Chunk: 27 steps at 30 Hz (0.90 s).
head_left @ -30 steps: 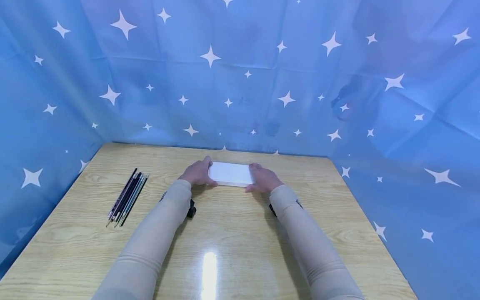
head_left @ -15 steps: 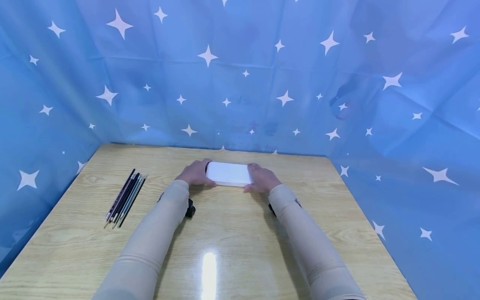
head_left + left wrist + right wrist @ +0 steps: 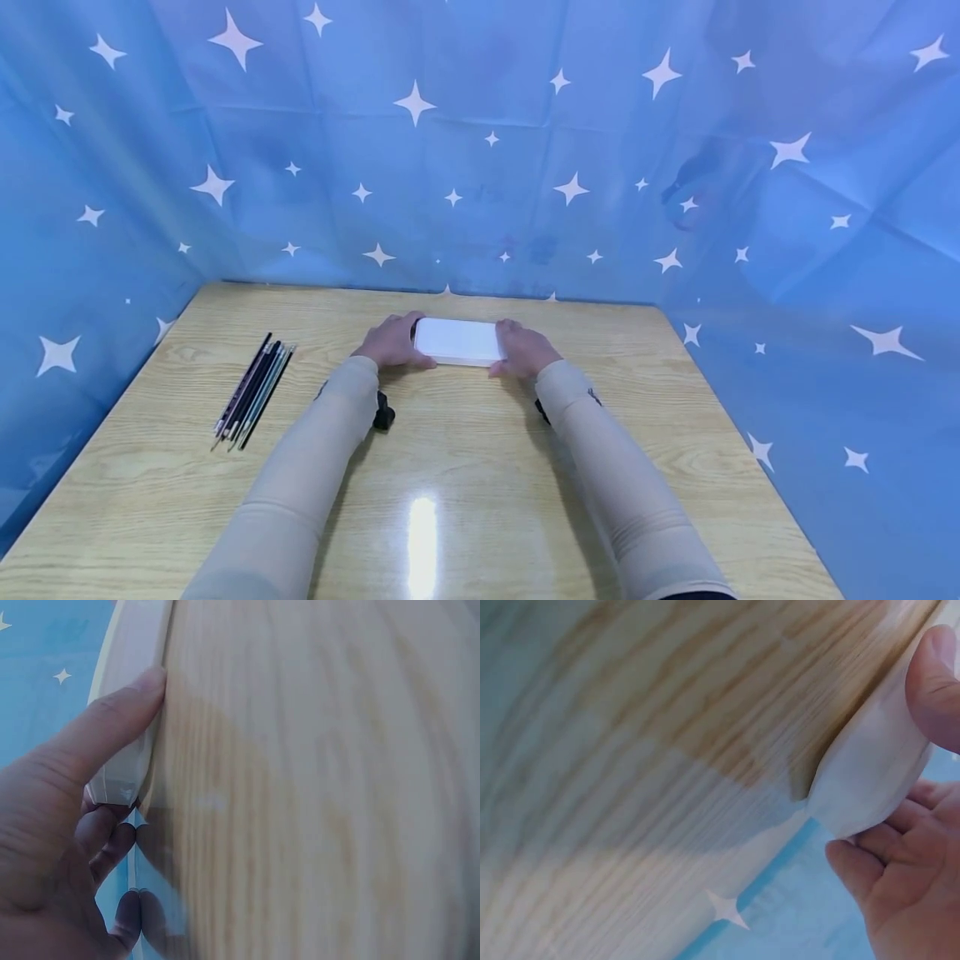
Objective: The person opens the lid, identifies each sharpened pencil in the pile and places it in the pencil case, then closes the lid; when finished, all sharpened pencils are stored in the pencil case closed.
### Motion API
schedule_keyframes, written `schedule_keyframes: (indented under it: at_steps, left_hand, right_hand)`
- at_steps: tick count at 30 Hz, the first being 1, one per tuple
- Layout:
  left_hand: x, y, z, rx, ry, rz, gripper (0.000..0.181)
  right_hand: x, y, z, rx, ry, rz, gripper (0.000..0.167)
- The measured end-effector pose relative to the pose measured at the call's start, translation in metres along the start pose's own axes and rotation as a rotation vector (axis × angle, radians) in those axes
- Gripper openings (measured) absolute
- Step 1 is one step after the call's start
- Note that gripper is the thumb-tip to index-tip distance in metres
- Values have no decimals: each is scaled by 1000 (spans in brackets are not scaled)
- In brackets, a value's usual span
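A white rectangular box (image 3: 459, 342) lies flat near the back of the wooden table, its long side running left to right. The left hand (image 3: 394, 342) grips its left end; in the left wrist view the thumb of that hand (image 3: 67, 802) lies along the near side of the box (image 3: 133, 652), with the fingers curled at the far side. At the right end, the right hand (image 3: 525, 348) holds the box. The right wrist view shows the right hand (image 3: 922, 847) with its thumb on one side of the box (image 3: 870, 765) and fingers around the other.
Several dark and pale green pencils (image 3: 255, 392) lie in a bundle on the left part of the wooden table (image 3: 465, 467). Behind and beside the table hangs a blue cloth (image 3: 480, 225) with white stars. Light reflects off the table between the forearms.
The head view has shifted slightly. Both hands keep their hold on the box, which shows little or no movement on the table.
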State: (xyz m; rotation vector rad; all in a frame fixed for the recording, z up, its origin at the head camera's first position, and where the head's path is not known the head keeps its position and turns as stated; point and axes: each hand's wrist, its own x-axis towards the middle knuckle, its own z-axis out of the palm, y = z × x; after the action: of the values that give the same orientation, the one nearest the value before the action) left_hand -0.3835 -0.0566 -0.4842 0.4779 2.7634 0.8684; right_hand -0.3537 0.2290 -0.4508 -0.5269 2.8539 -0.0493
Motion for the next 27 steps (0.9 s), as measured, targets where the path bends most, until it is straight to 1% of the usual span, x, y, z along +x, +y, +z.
schedule_keyframes:
  at_steps: [7, 14, 18, 22, 25, 27]
  left_hand:
    - [-1, 2, -2, -34, -2, -5, 106]
    - [1, -3, -2, -43, -7, 9, 109]
    - [0, -8, -2, -54, -13, 28, 116]
    - [-2, -12, 2, -72, -24, 29, 122]
    - [-2, -12, 4, -72, -22, 30, 122]
    - [-1, -11, 3, -63, -10, 41, 121]
  right_hand:
    - [0, 1, -3, 24, -9, -4, 99]
    - [2, -1, -6, 21, -14, -10, 98]
    - [3, -3, -6, 8, -11, 0, 99]
    - [3, -6, -7, -6, -8, 10, 98]
    - [3, -6, -8, -13, -7, 25, 97]
    - [5, -5, -10, -11, -6, 37, 96]
